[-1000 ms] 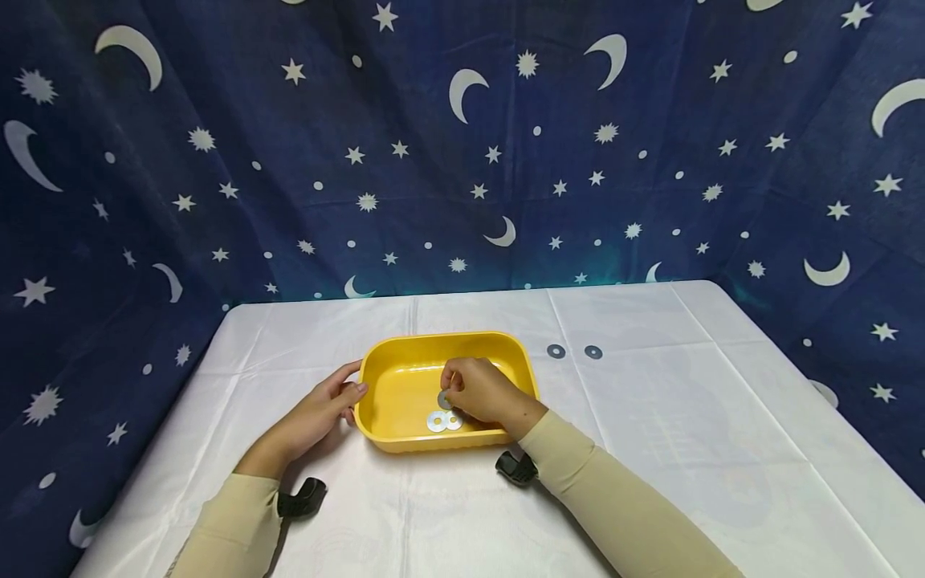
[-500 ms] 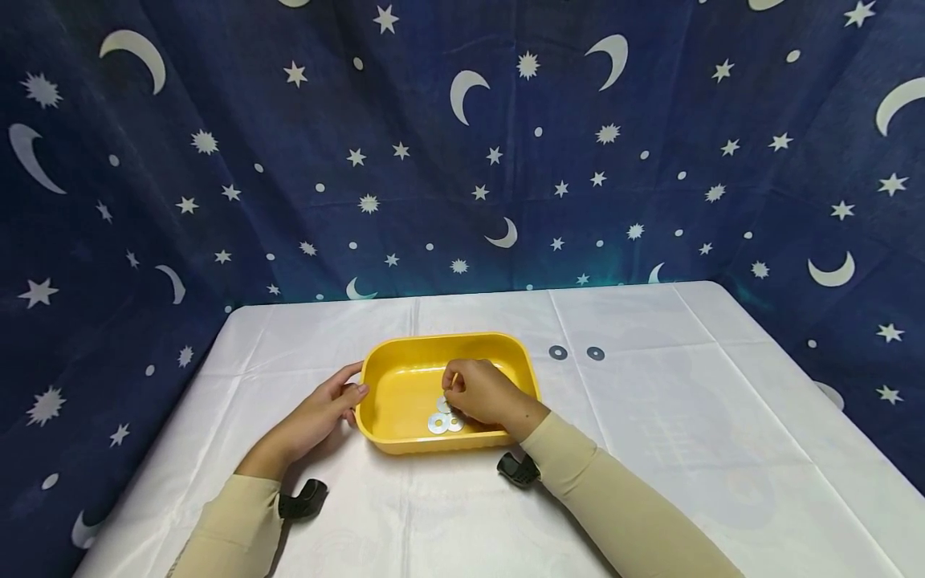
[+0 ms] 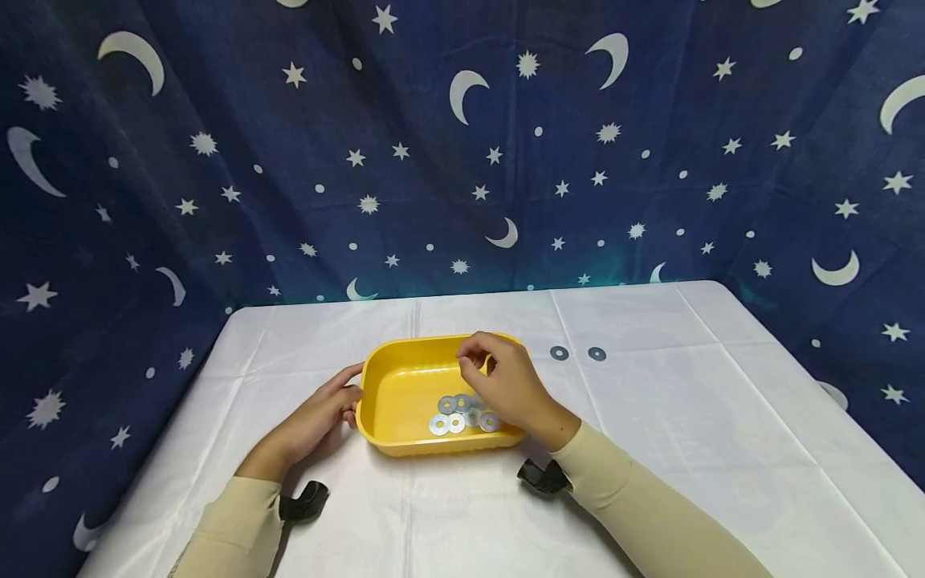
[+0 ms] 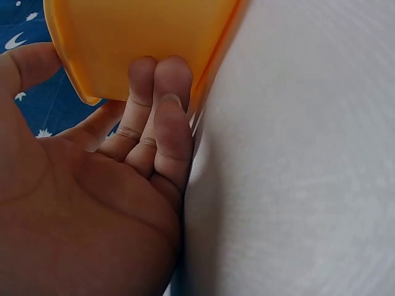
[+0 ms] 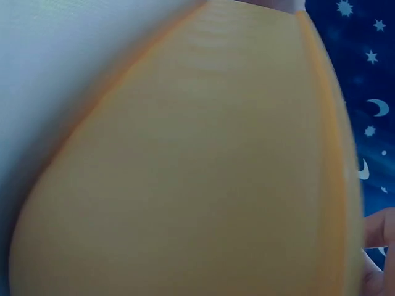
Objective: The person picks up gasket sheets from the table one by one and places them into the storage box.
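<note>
My left hand (image 3: 321, 413) grips the left end of a yellow plastic tray (image 3: 383, 440), its thumb (image 4: 34, 65) at the rim and several fingers (image 4: 173, 77) against the outer wall. Several flat metal washers (image 3: 439, 425) lie in the tray's near right part, some overlapping. Above them hovers my right hand (image 3: 509, 385), fingers loosely bent, thumb and forefinger slightly apart, and I see nothing between them. It hides part of the tray's right end and perhaps more washers. The right wrist view is filled mostly by the tray's outer wall (image 5: 216, 160).
Two darker grey washers (image 3: 560, 353) lie apart on the white tablecloth (image 3: 686, 417), right of the tray. A dark blue curtain (image 3: 405, 104) with moons and stars hangs behind the table. A black strap (image 3: 303, 502) sits at the left wrist.
My right hand has lifted off the washers and moved up and to the right, so more washers show beneath it. The left hand stays at the tray's end.
</note>
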`<act>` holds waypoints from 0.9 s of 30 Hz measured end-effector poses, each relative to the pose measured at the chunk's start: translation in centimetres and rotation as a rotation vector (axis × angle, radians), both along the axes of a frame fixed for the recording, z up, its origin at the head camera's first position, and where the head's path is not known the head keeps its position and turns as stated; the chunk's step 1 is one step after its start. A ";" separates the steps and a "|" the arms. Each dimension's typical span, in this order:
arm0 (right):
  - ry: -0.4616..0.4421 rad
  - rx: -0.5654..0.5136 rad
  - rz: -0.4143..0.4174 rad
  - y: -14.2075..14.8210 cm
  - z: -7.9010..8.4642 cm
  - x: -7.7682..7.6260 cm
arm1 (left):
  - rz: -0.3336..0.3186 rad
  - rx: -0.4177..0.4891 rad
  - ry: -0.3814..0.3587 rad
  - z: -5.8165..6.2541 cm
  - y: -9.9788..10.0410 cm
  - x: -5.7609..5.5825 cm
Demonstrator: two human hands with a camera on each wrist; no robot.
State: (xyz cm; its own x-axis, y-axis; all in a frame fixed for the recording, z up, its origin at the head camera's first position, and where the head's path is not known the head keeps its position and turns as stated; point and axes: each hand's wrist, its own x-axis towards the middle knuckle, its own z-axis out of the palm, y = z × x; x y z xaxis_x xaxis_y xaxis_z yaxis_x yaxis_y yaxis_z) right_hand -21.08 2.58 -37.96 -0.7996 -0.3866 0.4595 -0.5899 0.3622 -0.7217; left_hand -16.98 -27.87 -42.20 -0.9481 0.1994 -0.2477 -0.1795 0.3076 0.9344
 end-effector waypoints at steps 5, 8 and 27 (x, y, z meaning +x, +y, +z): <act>-0.002 0.022 -0.029 1.4 0.4 -0.1 | -0.020 0.031 0.016 -0.1 -0.2 0.0; -0.013 0.028 -0.072 2.3 0.6 -0.5 | -0.036 0.034 0.023 -0.2 -0.2 -0.1; -0.160 0.276 -0.302 9.5 -1.7 -6.4 | -0.031 0.037 0.021 -0.3 -0.2 -0.1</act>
